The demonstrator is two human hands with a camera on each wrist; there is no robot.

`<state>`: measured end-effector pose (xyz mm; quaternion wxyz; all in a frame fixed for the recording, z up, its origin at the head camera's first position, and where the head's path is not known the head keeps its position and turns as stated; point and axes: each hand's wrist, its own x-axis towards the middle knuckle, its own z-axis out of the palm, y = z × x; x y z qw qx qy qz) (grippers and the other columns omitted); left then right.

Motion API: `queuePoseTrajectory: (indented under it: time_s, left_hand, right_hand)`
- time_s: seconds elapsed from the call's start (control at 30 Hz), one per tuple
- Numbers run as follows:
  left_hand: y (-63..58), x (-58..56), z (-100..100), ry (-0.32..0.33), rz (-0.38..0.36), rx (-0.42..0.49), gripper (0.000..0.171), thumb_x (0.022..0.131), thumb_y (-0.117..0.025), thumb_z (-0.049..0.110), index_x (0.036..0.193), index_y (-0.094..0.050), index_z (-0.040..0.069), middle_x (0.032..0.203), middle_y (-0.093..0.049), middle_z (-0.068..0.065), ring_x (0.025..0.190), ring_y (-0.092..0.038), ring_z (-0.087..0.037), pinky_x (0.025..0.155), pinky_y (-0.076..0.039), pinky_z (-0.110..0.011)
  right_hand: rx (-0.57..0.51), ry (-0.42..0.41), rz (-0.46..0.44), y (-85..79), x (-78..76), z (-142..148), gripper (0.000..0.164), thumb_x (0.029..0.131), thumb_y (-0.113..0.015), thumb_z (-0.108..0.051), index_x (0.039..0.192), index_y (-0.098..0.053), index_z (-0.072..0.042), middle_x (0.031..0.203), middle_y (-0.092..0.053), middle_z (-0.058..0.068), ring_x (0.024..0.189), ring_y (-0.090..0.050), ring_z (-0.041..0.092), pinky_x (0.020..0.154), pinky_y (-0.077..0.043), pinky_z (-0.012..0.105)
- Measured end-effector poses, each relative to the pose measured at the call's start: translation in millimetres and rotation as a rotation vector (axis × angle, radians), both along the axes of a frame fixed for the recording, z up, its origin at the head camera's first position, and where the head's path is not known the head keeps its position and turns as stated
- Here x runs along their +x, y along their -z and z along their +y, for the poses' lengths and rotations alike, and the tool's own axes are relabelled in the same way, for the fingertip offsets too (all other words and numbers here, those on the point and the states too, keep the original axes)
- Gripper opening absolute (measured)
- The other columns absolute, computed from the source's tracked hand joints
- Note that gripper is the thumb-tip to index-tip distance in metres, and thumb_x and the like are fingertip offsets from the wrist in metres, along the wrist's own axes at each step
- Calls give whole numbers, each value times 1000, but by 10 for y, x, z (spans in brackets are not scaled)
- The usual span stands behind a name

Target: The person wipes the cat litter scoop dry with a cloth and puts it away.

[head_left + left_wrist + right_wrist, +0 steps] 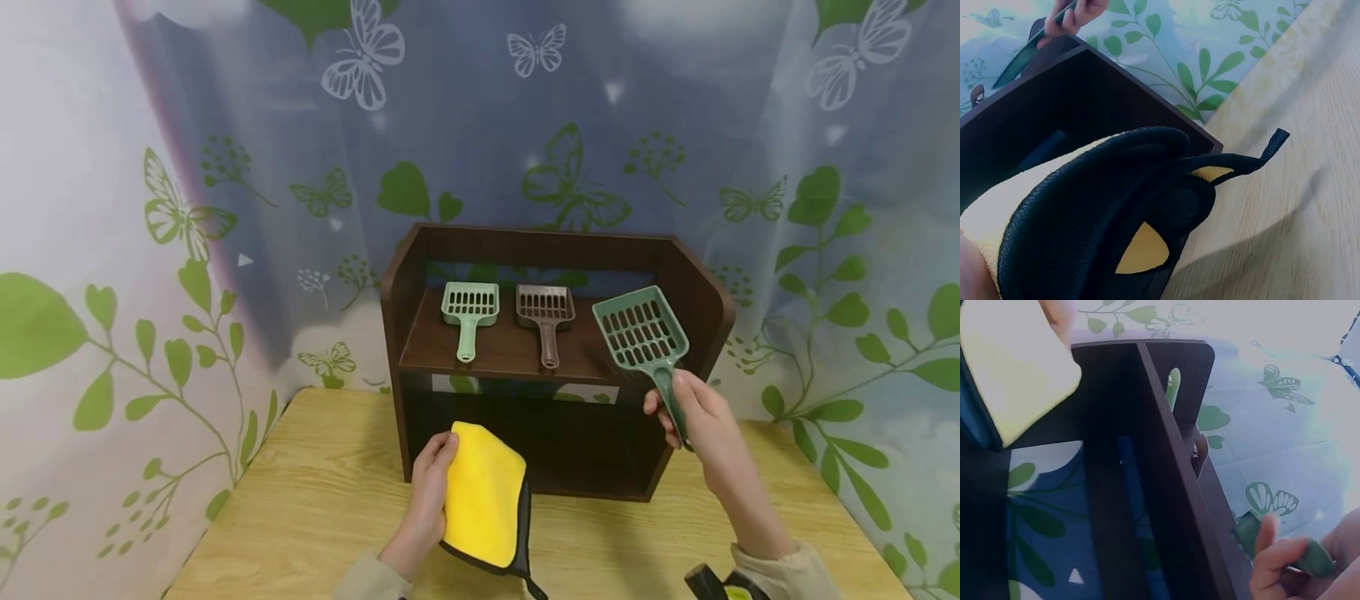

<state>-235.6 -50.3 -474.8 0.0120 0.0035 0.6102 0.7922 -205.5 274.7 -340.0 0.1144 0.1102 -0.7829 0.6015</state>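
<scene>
My left hand [427, 492] grips a yellow cloth [483, 492] with a black border and a small black loop, in front of the shelf's lower opening. Its black side [1079, 206] faces the left wrist camera. In my right hand [708, 425], a dark green slotted litter scoop [663, 379] is held by its handle, tilted up over the right end of the upper shelf. Two more scoops lie on that shelf, a light green litter scoop [467, 329] on the left and a brown litter scoop [548, 340] in the middle.
A dark brown two-level wooden shelf [502, 354] stands on the light wood table [322, 467], its sides rising beside the upper board. Behind it hangs a curtain [465, 117] printed with leaves and butterflies. A black object [707, 582] shows near my right sleeve.
</scene>
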Motion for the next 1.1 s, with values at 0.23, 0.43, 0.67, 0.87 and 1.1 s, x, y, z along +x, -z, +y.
queuePoseTrajectory:
  time_s: [0.23,0.43,0.67,0.87,1.1]
  left_hand:
    - [52,14,-73,-31,-7,-13,43,109,-48,35,131,-51,-2,97,-61,-2,81,-59,-14,73,-50,-27]
    - [74,23,-154,-40,-30,-10,45,108,-49,38,131,-51,-1,97,-61,-1,82,-59,-14,73,-51,-27]
    - [76,42,-218,-39,-43,-7,46,108,-50,39,132,-50,-1,99,-60,-2,84,-59,-14,75,-50,-27]
    - [89,54,-260,-43,-43,-2,46,108,-49,39,132,-51,-1,98,-61,-1,83,-59,-14,74,-50,-27]
    - [108,43,-347,-50,-20,-12,46,108,-48,38,132,-50,-1,98,-61,-1,83,-59,-13,74,-51,-27]
  right_hand:
    - [79,-70,-132,-242,-320,-9,48,113,-28,-26,137,-42,13,91,-66,-15,67,-56,11,61,-54,29]
    - [117,-109,-221,-368,-579,16,48,113,-25,-20,141,-36,17,92,-67,-9,69,-60,12,67,-57,31]
    - [192,-91,-296,-414,-798,51,47,112,-22,-18,133,-43,18,93,-64,3,66,-59,15,65,-58,31]
    - [254,-93,-335,-414,-881,57,45,112,-23,-18,127,-48,16,91,-62,7,64,-57,16,60,-57,30]
    - [358,-68,-316,-439,-942,37,37,111,-26,-19,87,-48,-2,75,-55,6,56,-51,15,53,-49,29]
